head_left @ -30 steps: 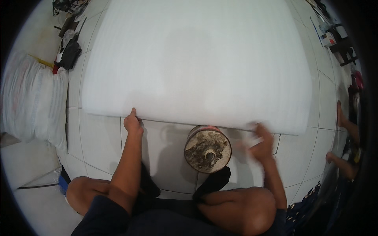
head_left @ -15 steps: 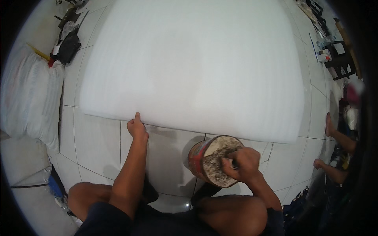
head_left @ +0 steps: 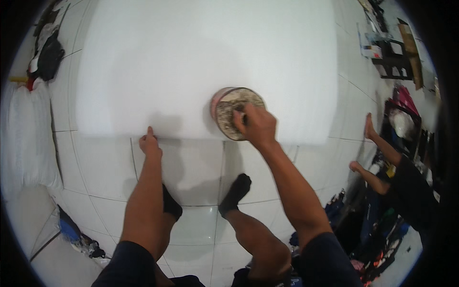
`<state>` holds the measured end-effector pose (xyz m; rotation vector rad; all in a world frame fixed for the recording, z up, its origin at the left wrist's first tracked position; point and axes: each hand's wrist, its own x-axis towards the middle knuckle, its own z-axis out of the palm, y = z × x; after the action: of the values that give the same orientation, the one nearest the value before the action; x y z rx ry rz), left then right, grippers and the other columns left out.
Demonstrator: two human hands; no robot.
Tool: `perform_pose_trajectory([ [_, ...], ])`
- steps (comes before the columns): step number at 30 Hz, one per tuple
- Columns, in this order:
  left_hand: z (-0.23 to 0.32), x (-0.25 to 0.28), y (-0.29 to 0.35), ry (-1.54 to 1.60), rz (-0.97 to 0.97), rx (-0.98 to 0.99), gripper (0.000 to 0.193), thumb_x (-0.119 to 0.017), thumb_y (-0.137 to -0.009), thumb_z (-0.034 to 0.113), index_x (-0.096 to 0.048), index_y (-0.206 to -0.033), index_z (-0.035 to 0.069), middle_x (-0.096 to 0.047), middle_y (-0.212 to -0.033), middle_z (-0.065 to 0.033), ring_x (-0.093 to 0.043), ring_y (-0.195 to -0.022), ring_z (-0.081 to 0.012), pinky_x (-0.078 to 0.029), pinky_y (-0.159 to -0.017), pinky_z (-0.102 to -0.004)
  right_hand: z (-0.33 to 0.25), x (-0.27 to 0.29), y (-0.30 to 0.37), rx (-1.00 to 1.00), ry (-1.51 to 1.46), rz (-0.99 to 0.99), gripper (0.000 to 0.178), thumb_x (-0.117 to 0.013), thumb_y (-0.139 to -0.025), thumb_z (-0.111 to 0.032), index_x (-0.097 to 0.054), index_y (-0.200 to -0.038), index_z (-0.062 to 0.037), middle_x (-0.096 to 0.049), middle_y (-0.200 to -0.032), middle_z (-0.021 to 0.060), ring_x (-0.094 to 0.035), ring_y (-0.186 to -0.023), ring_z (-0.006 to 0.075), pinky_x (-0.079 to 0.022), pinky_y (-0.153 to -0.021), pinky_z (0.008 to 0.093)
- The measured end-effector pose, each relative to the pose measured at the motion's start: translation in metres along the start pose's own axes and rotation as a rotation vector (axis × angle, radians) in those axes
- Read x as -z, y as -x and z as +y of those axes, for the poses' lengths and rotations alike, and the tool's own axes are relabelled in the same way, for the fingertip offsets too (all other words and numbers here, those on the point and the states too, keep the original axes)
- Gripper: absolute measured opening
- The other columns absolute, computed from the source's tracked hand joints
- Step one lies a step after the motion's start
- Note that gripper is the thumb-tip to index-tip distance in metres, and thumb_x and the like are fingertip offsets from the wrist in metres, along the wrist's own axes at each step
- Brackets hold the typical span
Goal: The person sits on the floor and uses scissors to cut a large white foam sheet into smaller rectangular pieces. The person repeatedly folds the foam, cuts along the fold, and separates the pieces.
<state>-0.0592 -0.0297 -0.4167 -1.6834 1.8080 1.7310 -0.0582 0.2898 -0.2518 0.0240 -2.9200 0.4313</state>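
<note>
With our right hand, fingers curled tight, we gripped the round can at the middle of its mottled top, over the near part of the white sheet. Our left hand lay at the sheet's near edge, farther left, one finger pointing far; we could not tell whether it pinched the edge.
</note>
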Motion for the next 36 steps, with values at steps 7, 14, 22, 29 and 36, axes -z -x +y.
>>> perform_pose_trajectory([
  [7, 0.056, 0.089, 0.092, -1.070, -0.220, -0.648, 0.051, -0.072, -0.078, 0.032, -0.054, -0.113, -0.002, -0.059, -0.107, -0.0195, -0.054, -0.102, -0.0368, -0.044, -0.088, -0.0438, -0.068, 0.145, 0.039, -0.435, -0.016, -0.757, 0.069, -0.060, -0.086, -0.044, -0.034, -0.141, -0.0123, -0.061, -0.102, 0.0160, -0.061, -0.091, 0.0324, -0.049, -0.076, 0.0455],
  [14, 0.232, 0.167, 0.355, -1.378, -0.927, -0.656, 0.053, -0.071, -0.076, 0.044, -0.061, -0.106, 0.001, -0.066, -0.100, -0.0185, -0.063, -0.100, -0.0314, -0.049, -0.086, -0.0393, -0.061, 0.492, 0.263, -1.121, -0.364, -0.594, 0.055, -0.060, -0.084, -0.045, -0.054, -0.123, -0.0062, -0.065, -0.103, 0.0165, -0.063, -0.098, 0.0321, -0.049, -0.084, 0.0412],
  [22, 0.358, 0.196, 0.437, -1.132, -0.051, -0.650, 0.032, -0.068, -0.073, 0.019, -0.059, -0.095, -0.003, -0.065, -0.097, -0.0238, -0.064, -0.092, -0.0371, -0.051, -0.079, -0.0432, 0.112, 0.556, 0.517, -1.278, -0.163, -0.652, 0.054, -0.064, -0.078, -0.052, -0.064, -0.108, -0.0073, -0.067, -0.098, 0.0211, -0.064, -0.095, 0.0338, -0.049, -0.084, 0.0422],
  [29, 0.254, 0.099, 0.566, -1.607, -0.418, -0.327, 0.059, -0.071, -0.073, 0.043, -0.060, -0.117, 0.004, -0.065, -0.111, -0.0167, -0.062, -0.103, -0.0346, -0.049, -0.091, -0.0407, 0.297, 0.513, 0.462, -1.113, -0.345, -0.605, 0.051, -0.060, -0.081, -0.057, -0.067, -0.101, -0.0103, -0.067, -0.101, 0.0218, -0.063, -0.093, 0.0323, -0.050, -0.084, 0.0435],
  [36, 0.198, 0.048, 0.591, -1.879, -0.849, -0.459, 0.048, -0.056, -0.088, 0.038, -0.059, -0.123, 0.006, -0.063, -0.116, -0.0163, -0.063, -0.103, -0.0308, -0.050, -0.087, -0.0418, 0.472, 0.587, 0.222, -0.844, -0.472, -0.133, 0.045, -0.062, -0.082, -0.051, -0.063, -0.097, -0.0079, -0.067, -0.094, 0.0207, -0.063, -0.091, 0.0364, -0.051, -0.081, 0.0427],
])
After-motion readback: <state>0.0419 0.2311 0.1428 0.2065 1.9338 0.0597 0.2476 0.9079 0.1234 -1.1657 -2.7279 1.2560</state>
